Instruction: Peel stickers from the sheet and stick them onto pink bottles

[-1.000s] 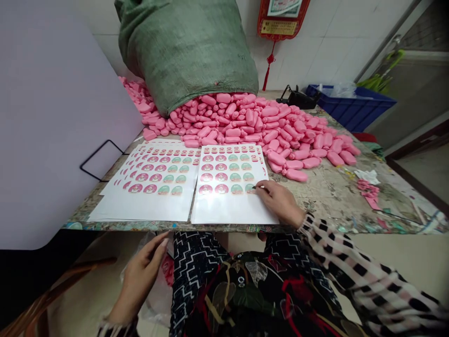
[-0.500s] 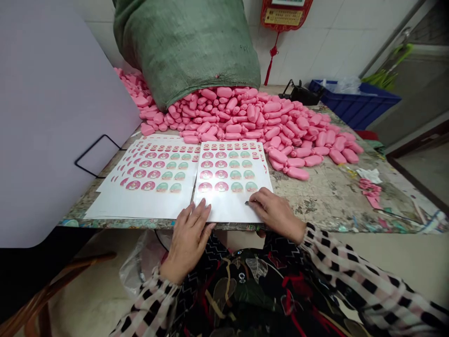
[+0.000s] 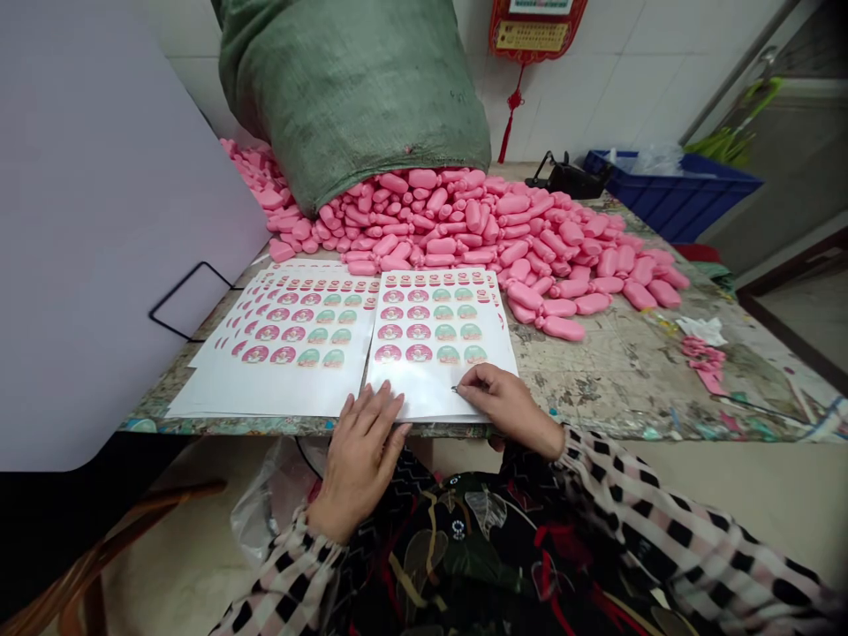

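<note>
My left hand [image 3: 361, 455] lies flat with its fingers stretched over the lower left corner of a white sticker sheet [image 3: 424, 396]. That sheet carries rows of pink and green printed labels. My right hand [image 3: 513, 408] is closed in a pinch above the sheet's lower right part. A small dark tip [image 3: 455, 389] pokes out from between its thumb and finger; the rest of that thing is hidden in the hand. To the left, more sticker sheets [image 3: 252, 393] are fanned out in an overlapping stack.
Behind the sheets a heap of pink bottle-shaped pieces [image 3: 464, 238] spills from a green sack [image 3: 358, 88]. A large pale panel [image 3: 119, 238] borders the left side. On the right are a crumpled tissue [image 3: 702, 331], pink scraps [image 3: 703, 353] and a blue crate [image 3: 682, 199].
My right hand has moved slightly left and down over the sheet, still pinching the small dark-tipped thing. My left hand stays flat on the corner. The view has shifted slightly.
</note>
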Action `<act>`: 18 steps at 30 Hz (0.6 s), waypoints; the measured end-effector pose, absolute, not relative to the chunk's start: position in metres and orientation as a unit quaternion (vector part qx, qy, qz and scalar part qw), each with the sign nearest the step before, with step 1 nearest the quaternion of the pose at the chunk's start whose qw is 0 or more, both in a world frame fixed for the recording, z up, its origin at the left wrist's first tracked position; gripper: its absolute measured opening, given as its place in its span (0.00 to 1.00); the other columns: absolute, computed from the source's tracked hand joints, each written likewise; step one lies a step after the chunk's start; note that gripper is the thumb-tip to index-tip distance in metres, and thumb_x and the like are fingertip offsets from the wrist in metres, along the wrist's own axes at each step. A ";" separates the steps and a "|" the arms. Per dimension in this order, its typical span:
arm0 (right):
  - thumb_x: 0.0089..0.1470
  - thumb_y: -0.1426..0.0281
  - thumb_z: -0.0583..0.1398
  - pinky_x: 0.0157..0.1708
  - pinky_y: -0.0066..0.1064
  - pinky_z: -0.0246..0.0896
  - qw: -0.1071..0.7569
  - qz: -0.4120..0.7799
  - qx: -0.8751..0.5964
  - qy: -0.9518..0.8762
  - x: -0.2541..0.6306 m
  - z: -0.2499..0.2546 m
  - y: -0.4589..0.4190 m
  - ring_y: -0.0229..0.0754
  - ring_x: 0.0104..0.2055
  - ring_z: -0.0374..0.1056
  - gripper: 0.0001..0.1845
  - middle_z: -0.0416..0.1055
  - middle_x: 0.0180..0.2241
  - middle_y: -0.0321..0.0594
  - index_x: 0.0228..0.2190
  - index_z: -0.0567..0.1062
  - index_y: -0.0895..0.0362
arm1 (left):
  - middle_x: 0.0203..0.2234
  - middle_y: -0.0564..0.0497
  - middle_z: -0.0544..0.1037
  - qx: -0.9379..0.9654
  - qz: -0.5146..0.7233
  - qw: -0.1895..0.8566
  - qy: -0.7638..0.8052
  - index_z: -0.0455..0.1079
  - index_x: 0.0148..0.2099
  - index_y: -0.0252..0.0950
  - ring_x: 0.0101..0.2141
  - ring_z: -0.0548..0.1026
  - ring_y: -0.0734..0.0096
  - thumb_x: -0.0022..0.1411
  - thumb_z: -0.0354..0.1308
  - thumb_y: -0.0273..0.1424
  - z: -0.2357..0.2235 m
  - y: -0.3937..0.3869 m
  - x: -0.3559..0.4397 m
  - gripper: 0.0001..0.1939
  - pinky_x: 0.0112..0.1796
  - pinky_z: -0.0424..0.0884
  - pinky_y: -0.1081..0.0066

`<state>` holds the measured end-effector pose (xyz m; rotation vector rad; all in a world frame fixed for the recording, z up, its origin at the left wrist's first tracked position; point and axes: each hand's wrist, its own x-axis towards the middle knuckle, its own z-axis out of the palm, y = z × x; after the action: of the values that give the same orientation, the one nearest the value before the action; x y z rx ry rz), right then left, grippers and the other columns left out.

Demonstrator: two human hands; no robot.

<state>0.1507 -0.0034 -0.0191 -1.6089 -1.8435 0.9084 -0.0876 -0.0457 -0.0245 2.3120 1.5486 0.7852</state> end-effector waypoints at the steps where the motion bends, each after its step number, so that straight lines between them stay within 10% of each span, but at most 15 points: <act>1: 0.51 0.64 0.56 0.29 0.27 0.55 0.275 0.362 -0.589 -0.668 0.152 -0.019 -0.002 0.36 0.29 0.63 0.09 0.70 0.29 0.34 0.29 0.72 0.55 | 0.54 0.48 0.67 0.773 0.308 0.126 0.541 0.67 0.52 0.42 0.56 0.60 0.57 0.59 0.53 0.34 -0.020 -0.049 -0.087 0.18 0.56 0.51 0.55; 8: 0.48 0.63 0.58 0.29 0.27 0.56 0.328 0.491 -0.556 -0.586 0.154 -0.010 0.005 0.34 0.27 0.60 0.10 0.66 0.25 0.33 0.27 0.70 0.58 | 0.28 0.48 0.77 0.466 0.423 0.493 0.601 0.71 0.40 0.37 0.26 0.73 0.70 0.57 0.55 0.40 -0.003 -0.061 -0.072 0.13 0.30 0.70 0.69; 18: 0.55 0.65 0.53 0.30 0.28 0.55 0.262 0.281 -0.568 -0.727 0.144 -0.007 -0.012 0.36 0.32 0.63 0.09 0.68 0.31 0.36 0.30 0.71 0.54 | 0.36 0.44 0.77 0.216 0.462 0.704 0.494 0.63 0.48 0.34 0.30 0.78 0.66 0.54 0.60 0.31 -0.002 -0.025 -0.023 0.19 0.33 0.76 0.64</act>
<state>0.1443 -0.0119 -0.0067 -1.5377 -1.9676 0.7610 -0.0231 -0.0248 -0.0016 0.4802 1.0991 1.0270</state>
